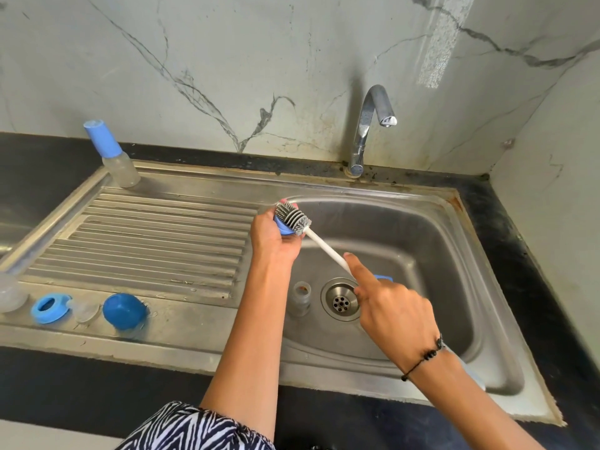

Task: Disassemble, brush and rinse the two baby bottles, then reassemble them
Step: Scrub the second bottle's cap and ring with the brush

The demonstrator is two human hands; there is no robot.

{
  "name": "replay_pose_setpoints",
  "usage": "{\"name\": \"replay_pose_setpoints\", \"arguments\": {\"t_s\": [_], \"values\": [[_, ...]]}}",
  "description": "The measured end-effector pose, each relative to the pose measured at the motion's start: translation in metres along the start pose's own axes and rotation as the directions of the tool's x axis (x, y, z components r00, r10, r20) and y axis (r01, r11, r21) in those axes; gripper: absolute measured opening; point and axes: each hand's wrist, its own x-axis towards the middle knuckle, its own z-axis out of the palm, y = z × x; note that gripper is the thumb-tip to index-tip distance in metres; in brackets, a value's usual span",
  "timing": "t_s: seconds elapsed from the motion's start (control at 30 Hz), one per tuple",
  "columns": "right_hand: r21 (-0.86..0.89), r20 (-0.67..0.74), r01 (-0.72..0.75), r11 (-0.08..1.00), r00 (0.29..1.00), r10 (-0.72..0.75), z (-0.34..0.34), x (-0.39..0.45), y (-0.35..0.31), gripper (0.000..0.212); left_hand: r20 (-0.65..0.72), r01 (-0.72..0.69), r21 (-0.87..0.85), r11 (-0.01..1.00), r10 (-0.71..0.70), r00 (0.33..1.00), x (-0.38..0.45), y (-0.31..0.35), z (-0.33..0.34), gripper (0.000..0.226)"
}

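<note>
My left hand (271, 237) grips a blue ring (283, 227); my right hand (394, 311) holds the brush (293, 217), index finger along its handle, over the sink (454, 241). No readable writing.

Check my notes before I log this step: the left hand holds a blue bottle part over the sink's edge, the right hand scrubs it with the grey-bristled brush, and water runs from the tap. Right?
One detail is off: the head view shows no water coming from the tap. The rest stands: the left hand holds the blue bottle part and the right hand works the brush on it.
</note>
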Motion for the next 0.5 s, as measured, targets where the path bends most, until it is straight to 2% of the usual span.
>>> {"name": "replay_pose_setpoints", "arguments": {"t_s": [0.2,0.33,0.5], "values": [[0.038,0.042,-0.082,0.996,0.996,0.080,-0.010,0.023,0.001,0.057,0.025,-0.001,0.002,1.000,0.001,1.000,0.001,-0.004,0.007,0.024],[0.052,0.029,-0.036,0.998,0.999,0.035,-0.008,0.028,-0.006,0.055,0.029,-0.038,-0.002,0.999,0.038,0.999,0.002,0.004,0.005,0.027],[0.049,0.056,0.062,0.997,0.996,-0.065,-0.004,0.015,-0.012,0.055,0.039,-0.020,0.023,1.000,0.019,0.999,0.007,0.004,-0.004,0.030]]}}
